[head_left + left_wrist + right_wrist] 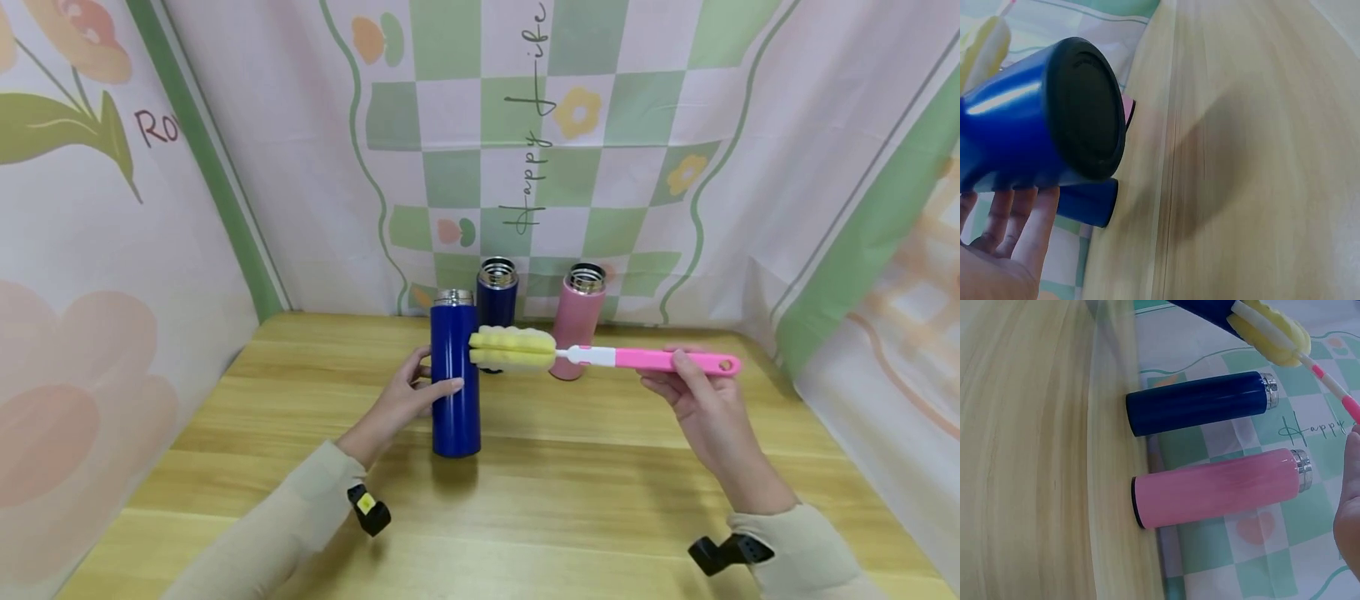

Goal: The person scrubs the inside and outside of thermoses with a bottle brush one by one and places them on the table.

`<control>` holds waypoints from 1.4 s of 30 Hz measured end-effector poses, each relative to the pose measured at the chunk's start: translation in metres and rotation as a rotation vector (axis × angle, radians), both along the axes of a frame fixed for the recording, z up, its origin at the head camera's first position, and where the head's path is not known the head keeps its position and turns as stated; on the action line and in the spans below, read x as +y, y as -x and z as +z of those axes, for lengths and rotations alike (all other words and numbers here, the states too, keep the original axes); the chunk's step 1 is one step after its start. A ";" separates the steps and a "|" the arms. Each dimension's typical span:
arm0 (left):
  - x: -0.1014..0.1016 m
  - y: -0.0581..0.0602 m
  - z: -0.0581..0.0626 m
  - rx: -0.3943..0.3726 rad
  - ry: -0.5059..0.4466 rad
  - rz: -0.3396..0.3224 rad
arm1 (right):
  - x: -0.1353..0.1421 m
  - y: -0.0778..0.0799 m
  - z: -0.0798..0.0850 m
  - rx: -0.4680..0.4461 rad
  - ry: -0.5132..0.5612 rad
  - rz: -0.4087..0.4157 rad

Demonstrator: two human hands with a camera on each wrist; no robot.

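My left hand grips a shiny blue insulated bottle around its middle and holds it upright, off the tabletop. The bottle's steel mouth has no lid. In the left wrist view its dark base faces the camera. With thumb and fingers, my right hand pinches the pink handle of a bottle brush, held level. The brush's yellow and white sponge head points left, its tip beside the blue bottle's upper side, outside the mouth. From these frames I cannot tell whether they touch.
Behind, a dark blue bottle and a pink bottle stand lidless on the wooden table. Printed cloth hangs along the table's back edge and both sides. Each wrist wears a small black camera mount.
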State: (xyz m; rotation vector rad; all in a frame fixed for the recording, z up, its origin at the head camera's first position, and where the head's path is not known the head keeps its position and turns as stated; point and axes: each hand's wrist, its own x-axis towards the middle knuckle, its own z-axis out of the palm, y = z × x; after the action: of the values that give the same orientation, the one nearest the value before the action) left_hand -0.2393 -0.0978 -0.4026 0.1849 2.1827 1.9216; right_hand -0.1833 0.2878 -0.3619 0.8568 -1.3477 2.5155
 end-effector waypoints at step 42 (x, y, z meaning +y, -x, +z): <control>-0.004 -0.003 -0.006 -0.006 -0.149 -0.096 | -0.001 0.002 0.006 0.002 -0.105 -0.227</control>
State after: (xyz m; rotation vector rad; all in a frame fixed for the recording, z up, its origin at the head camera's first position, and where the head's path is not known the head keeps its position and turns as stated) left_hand -0.2367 -0.1020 -0.4083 0.3026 1.9883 2.0284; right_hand -0.1851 0.2868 -0.3559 0.6804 -1.4961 2.2899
